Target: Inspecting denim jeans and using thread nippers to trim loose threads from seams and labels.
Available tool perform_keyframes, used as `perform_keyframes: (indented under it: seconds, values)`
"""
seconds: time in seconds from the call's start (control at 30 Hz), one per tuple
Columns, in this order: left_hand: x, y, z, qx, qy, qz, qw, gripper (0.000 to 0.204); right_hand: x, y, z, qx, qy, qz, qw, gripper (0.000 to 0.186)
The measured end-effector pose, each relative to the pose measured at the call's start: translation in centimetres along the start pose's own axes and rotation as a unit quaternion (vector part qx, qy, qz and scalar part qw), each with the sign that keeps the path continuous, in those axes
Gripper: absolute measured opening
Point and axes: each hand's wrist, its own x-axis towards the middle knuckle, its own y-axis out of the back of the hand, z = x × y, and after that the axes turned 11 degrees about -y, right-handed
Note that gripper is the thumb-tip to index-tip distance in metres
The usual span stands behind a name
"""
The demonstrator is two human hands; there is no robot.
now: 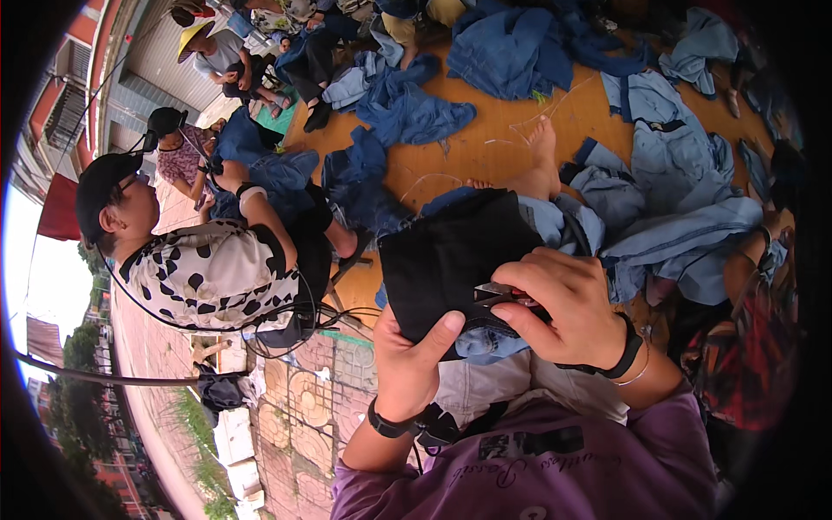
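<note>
Black cloth (459, 247) lies spread over my lap, with light blue denim (492, 345) showing below its lower edge. My left hand (406, 360) grips the cloth at its lower left, thumb pressed on top. In my right hand (568, 303) is a pair of thread snips (494, 293), its pointed metal blades aimed left and lying over the cloth. The fingers wrap round the snips' handles, which are mostly hidden. Whether a thread lies between the blades is too small to tell.
Heaps of blue jeans (511, 52) and paler jeans (676, 156) cover much of the orange-brown board (498, 121). A bare foot (542, 143) rests just beyond the cloth. Close on my left sits a person in a spotted shirt (217, 269); others sit farther off. Paving (299, 407) lies lower left.
</note>
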Motion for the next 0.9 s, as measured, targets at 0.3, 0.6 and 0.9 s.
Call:
perform_keyframes:
  seconds: [0.3, 0.6, 0.9]
  values:
    - [-0.49, -0.11, 0.38, 0.023, -0.025, -0.013, 0.999, 0.030, -0.21, -0.15, -0.58, -0.008, 0.024, 0.023, 0.999, 0.025]
    - [-0.79, -0.09, 0.47, 0.019, -0.022, -0.009, 1.000, 0.030, -0.41, -0.36, -0.68, -0.017, 0.037, 0.032, 0.999, 0.022]
    - [-0.45, -0.11, 0.58, 0.014, -0.014, -0.001, 1.000, 0.030, -0.07, -0.71, -0.55, -0.012, 0.038, 0.046, 0.998, 0.020]
